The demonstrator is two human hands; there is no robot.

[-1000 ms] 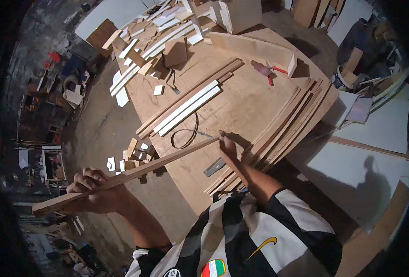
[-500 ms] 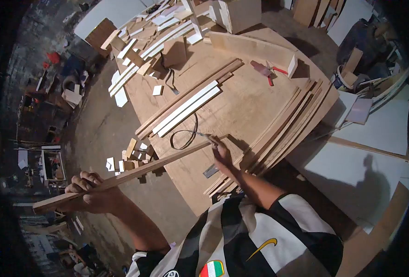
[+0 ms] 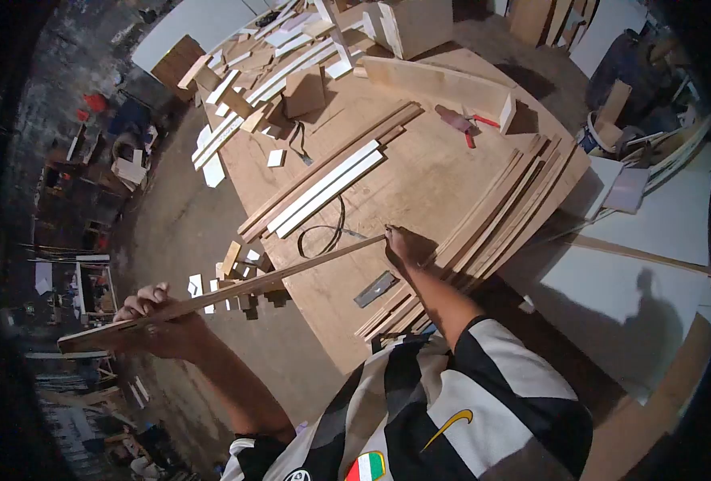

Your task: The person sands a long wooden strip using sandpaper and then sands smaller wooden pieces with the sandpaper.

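Observation:
A long narrow wooden strip [image 3: 251, 285] slants from the lower left up to the middle of the view. Around its near end the fingers of my left hand [image 3: 148, 319] are wrapped, off the side of the table. My right hand [image 3: 399, 247] is closed at the strip's far end, above the wooden table [image 3: 323, 313]. A black looped band [image 3: 321, 240] lies left of my right hand. Below that hand is a flat grey metal tool [image 3: 375, 289]. Two white strips [image 3: 327, 188] lie beside brown strips [image 3: 331, 167] farther up the table.
Long wooden strips [image 3: 492, 220] are stacked along the table's right side. Red-handled pliers [image 3: 469, 132] lie near an upright board [image 3: 439, 84]. Offcuts [image 3: 291, 40] are heaped at the far end, and small blocks [image 3: 231, 258] stand left of the table.
The strip has turned in my left hand and now shows a narrower face. My right hand moved left along it, then back right to its far end.

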